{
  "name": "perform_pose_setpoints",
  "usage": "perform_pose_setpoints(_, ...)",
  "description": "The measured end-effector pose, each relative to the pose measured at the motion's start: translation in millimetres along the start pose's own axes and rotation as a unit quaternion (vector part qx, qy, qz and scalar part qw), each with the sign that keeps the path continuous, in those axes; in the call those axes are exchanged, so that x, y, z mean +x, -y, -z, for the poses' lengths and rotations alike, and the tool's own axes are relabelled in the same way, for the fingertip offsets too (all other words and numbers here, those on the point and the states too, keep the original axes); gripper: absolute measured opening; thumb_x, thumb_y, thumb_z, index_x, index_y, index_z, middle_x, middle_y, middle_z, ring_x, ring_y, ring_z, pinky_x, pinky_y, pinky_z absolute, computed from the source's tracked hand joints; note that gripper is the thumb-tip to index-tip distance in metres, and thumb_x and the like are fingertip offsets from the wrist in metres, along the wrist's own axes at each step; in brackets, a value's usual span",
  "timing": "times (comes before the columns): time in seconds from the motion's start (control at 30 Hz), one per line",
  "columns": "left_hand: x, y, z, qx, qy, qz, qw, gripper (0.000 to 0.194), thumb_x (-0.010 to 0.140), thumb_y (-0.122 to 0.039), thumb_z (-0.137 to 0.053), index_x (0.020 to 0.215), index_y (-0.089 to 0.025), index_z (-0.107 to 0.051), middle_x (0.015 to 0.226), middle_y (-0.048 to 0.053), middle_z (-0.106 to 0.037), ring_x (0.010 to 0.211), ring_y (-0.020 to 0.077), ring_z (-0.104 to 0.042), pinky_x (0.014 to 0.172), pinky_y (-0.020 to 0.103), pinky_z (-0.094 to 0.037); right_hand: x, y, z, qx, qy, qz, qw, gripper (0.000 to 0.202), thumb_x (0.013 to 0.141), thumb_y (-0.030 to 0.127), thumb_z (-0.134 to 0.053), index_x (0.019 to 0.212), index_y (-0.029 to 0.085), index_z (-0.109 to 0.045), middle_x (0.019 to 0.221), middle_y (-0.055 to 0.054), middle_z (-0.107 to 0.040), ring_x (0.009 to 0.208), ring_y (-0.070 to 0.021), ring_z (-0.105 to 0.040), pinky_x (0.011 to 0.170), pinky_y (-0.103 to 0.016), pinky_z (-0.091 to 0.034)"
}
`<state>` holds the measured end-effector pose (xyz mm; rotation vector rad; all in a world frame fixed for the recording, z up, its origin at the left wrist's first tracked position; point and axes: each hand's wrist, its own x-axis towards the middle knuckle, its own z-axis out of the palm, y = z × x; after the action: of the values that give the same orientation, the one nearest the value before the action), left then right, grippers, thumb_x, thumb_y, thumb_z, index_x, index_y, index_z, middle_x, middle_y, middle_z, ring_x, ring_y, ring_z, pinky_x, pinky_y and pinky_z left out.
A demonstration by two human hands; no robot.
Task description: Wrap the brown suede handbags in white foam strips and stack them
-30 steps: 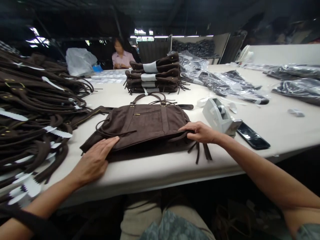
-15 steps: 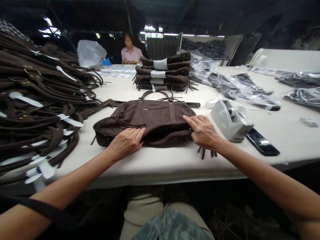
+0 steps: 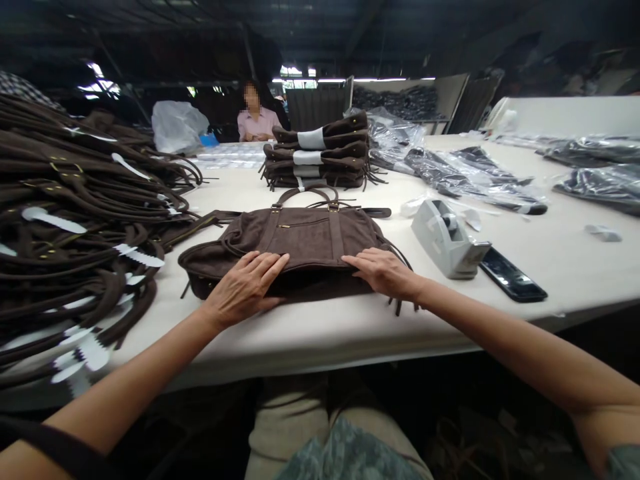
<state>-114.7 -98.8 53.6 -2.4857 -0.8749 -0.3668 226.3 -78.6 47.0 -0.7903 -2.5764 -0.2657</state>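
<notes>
A dark brown handbag lies flat in front of me, its open mouth towards me and its two handles pointing away. My left hand grips the left part of the mouth's edge, fingers on top and thumb lower down at the front. On the right, my right hand holds the upper edge between fingertips and a thumb that is mostly hidden. Between the hands the opening gapes as a dark slot. A small zip pocket and two straps cross the bag's upper face.
Many brown bags with white paper wraps are heaped at left. Behind the handbag stands a stack of banded bags. A grey tape dispenser and a phone sit at right, plastic-wrapped bags beyond. A person is across the table.
My right hand has shifted left along the bag's edge, away from its right corner. My left hand's fingers have moved up onto the upper edge. The view has tilted slightly.
</notes>
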Motion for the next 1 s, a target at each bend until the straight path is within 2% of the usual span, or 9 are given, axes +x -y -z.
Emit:
perform_pose_setpoints(0.1,20.0,-14.8,0.8,0.006,-0.007,0.032,0.999,0.088,0.082,-0.037,-0.070,0.151,-0.007,-0.025,0.144,0.024,-0.047,0.133,0.0363,-0.046,0.114,0.055,-0.032,2.2,-6.6,-2.7,0.056,-0.020,-0.052,0.997,0.031,0.094,0.019,-0.055,0.124,0.016,-0.063,0.100,-0.009,-0.071,0.091,-0.0201,-0.065,0.083,-0.031,-0.050)
perform_pose_setpoints(0.2,34.2,-19.6,-9.2,0.010,0.012,0.061,0.998,0.071,0.081,-0.018,-0.065,0.145,-0.003,-0.037,0.135,0.025,-0.055,0.121,0.0342,-0.058,0.099,0.047,-0.050,1.6,-10.5,-6.1,0.067,-0.038,-0.068,0.995,0.029,0.096,0.024,-0.055,0.123,0.018,-0.064,0.100,-0.008,-0.072,0.091,-0.0194,-0.066,0.082,-0.030,-0.049)
perform_pose_setpoints(0.3,31.9,-15.9,-22.0,0.012,0.005,-0.009,1.000,0.037,0.087,-0.008,-0.049,0.123,-0.006,-0.060,0.110,0.018,-0.071,0.089,0.0249,-0.072,0.071,0.033,-0.059,-6.4,-8.2,-9.3,0.030,-0.052,-0.034,0.998,0.030,0.097,0.025,-0.054,0.124,0.016,-0.063,0.090,-0.007,-0.072,0.082,-0.0186,-0.065,0.078,-0.032,-0.047)
perform_pose_setpoints(0.37,25.3,-13.7,-27.9,0.025,-0.039,-0.074,0.996,0.033,0.090,-0.004,-0.043,0.115,-0.008,-0.063,0.106,0.015,-0.072,0.086,0.0219,-0.072,0.069,0.029,-0.059,-13.7,-1.6,-8.7,-0.002,-0.056,-0.014,0.998,0.031,0.098,0.024,-0.053,0.126,0.015,-0.062,0.088,-0.007,-0.071,0.079,-0.0179,-0.063,0.077,-0.032,-0.046)
perform_pose_setpoints(0.47,19.2,-16.3,-32.7,0.039,-0.108,-0.094,0.989,0.035,0.089,-0.001,-0.039,0.117,-0.006,-0.060,0.106,0.016,-0.072,0.088,0.0211,-0.072,0.071,0.029,-0.059,-18.4,15.1,-4.2,-0.028,-0.053,-0.021,0.998,0.041,0.095,0.026,-0.057,0.134,0.014,-0.055,0.106,-0.011,-0.070,0.092,-0.0203,-0.063,0.083,-0.035,-0.045)
perform_pose_setpoints(0.57,21.8,-28.4,-34.9,0.024,-0.117,-0.055,0.991,0.036,0.091,-0.002,-0.036,0.120,-0.004,-0.056,0.105,0.018,-0.071,0.084,0.0214,-0.072,0.068,0.031,-0.060,-9.0,32.8,-3.9,-0.039,-0.037,-0.039,0.998,0.067,0.086,0.041,-0.067,0.141,0.009,-0.047,0.132,-0.019,-0.059,0.114,-0.0294,-0.056,0.095,-0.044,-0.043)
perform_pose_setpoints(0.63,26.2,-39.7,-34.8,0.017,-0.100,-0.030,0.994,0.035,0.092,-0.003,-0.036,0.121,-0.004,-0.056,0.107,0.018,-0.071,0.087,0.0214,-0.071,0.071,0.031,-0.060,0.9,40.3,-10.0,-0.072,-0.043,-0.046,0.995,0.064,0.085,0.040,-0.069,0.137,0.006,-0.051,0.135,-0.021,-0.056,0.115,-0.0323,-0.056,0.094,-0.045,-0.045)
perform_pose_setpoints(0.77,33.2,-51.0,-28.8,0.031,-0.052,0.005,0.998,0.032,0.093,-0.007,-0.041,0.120,-0.004,-0.057,0.109,0.017,-0.070,0.094,0.0202,-0.070,0.077,0.029,-0.059,9.7,37.7,-29.2,-0.134,-0.101,-0.007,0.986,0.027,0.090,0.009,-0.054,0.114,0.006,-0.066,0.101,-0.014,-0.072,0.085,-0.0231,-0.065,0.077,-0.035,-0.049)
perform_pose_setpoints(1.0,2.7,-20.9,2.5,0.066,0.015,0.046,0.997,0.045,0.089,-0.027,-0.058,0.131,-0.012,-0.055,0.133,0.016,-0.059,0.130,0.0334,-0.050,0.113,0.055,-0.039,0.2,10.3,-37.5,-0.106,-0.139,0.044,0.984,0.030,0.092,0.003,-0.045,0.110,0.008,-0.068,0.095,-0.009,-0.074,0.078,-0.0180,-0.067,0.072,-0.031,-0.049)
